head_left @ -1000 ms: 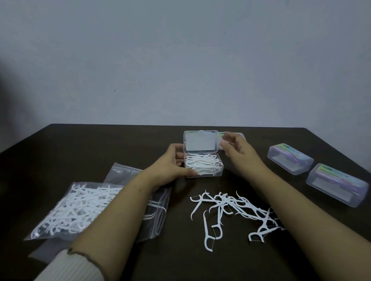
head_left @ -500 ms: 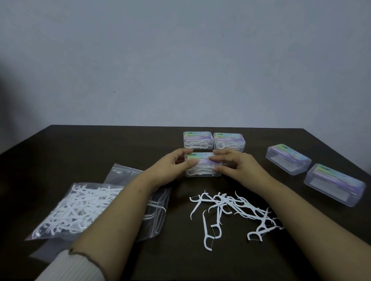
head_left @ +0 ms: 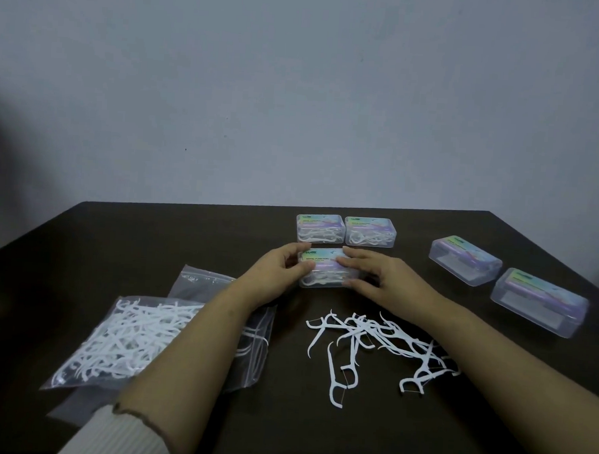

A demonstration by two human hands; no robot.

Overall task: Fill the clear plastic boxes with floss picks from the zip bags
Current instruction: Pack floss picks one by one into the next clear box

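Left hand (head_left: pixel 277 274): at frame centre, thumb and curled fingers gripping the left end of the near box (head_left: pixel 327 272); forearm runs down to a ribbed sleeve (head_left: pixel 120 437) at lower left.
Right hand (head_left: pixel 375 277): fingers laid flat over the near box's lid and right end, thumb at its front edge, pressing down.
Change: a second ago the near box stood open, lid up, picks showing; half a second ago the lid was down; now both hands hold it shut in the same spot.
Meaning: third box judged filled and closing; whether the latch has caught cannot be told.
Filled boxes (head_left: pixel 346 230): two, side by side, just above the near box, picks visible inside.
Empty boxes (head_left: pixel 505 281): two, right of frame, lids on, no picks seen; judged next to fill.
Loose picks (head_left: pixel 378 347): scattered pile below the hands, centre right.
Zip bags (head_left: pixel 137 336): lower left, overlapping, top one still well stocked.
Table (head_left: pixel 150 231): dark, bears everything.
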